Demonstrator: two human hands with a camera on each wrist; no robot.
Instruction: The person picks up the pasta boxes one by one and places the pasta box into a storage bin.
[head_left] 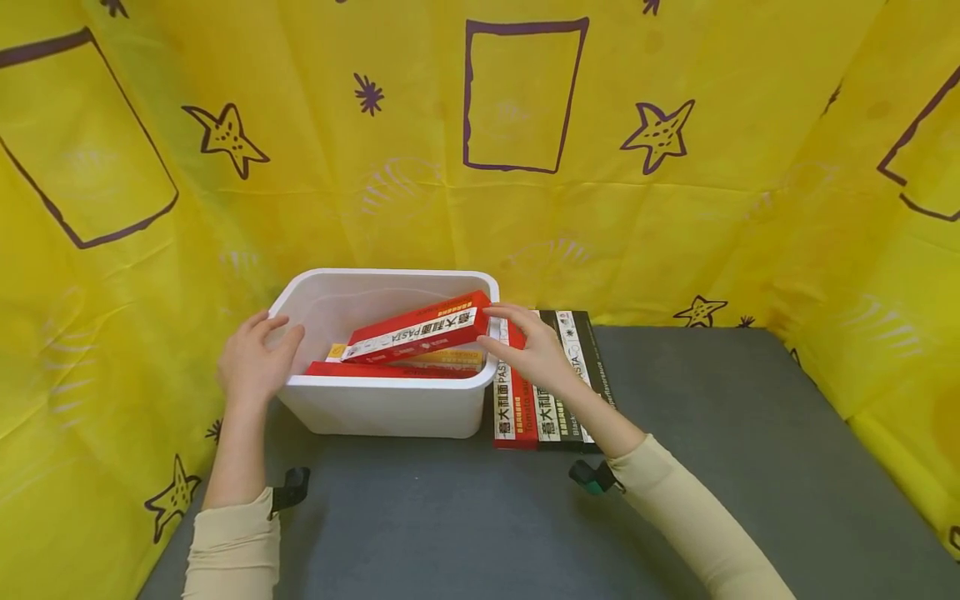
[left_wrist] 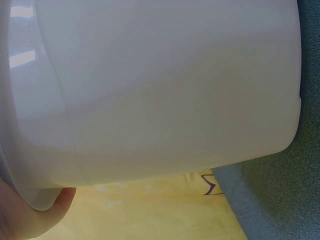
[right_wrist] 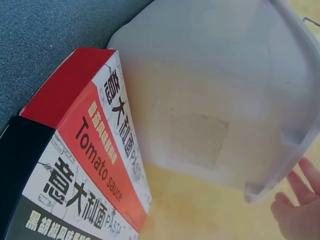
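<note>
Currently, left hand (head_left: 258, 358) grips left rim of white bin (head_left: 378, 410); my right hand (head_left: 538, 357) pinches right end of red pasta box (head_left: 416, 327), tilted inside bin. Tomato sauce pasta box (head_left: 527, 425) just right.

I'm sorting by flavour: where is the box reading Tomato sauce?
In the head view, the Tomato sauce box is on the grey table, just right of centre, between the white bin on its left and a black box on its right.
</note>
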